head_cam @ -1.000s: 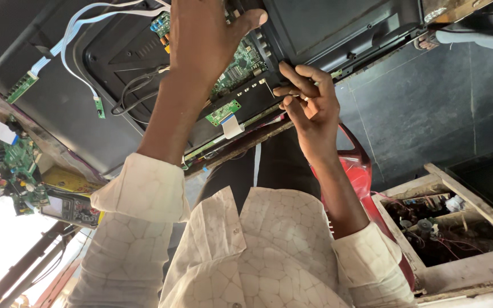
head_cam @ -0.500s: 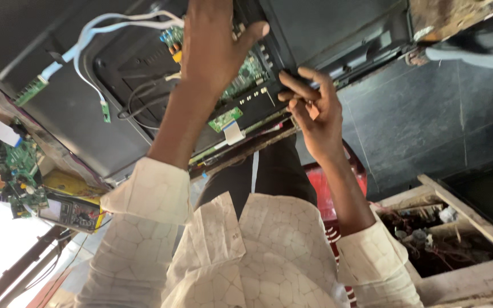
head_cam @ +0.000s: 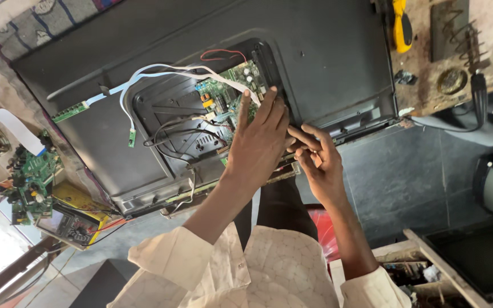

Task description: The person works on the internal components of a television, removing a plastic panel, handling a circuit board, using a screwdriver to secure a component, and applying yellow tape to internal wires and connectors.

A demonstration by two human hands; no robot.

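— Where are your fingers?

— My left hand (head_cam: 258, 145) lies flat, fingers spread, on the green circuit board (head_cam: 229, 94) in the opened back of the black television (head_cam: 326, 63); it grips nothing. My right hand (head_cam: 320, 162) has its fingers pinched at the set's lower edge, on what I can't tell.

— How does it handle?

— The board seems stiff but fragile, so I'd hold its edges. The white ribbon cable (head_cam: 161, 71) looks floppy and easily torn.

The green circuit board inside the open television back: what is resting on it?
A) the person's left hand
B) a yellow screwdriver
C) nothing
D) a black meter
A: the left hand lies flat, fingers spread over the green circuit board.
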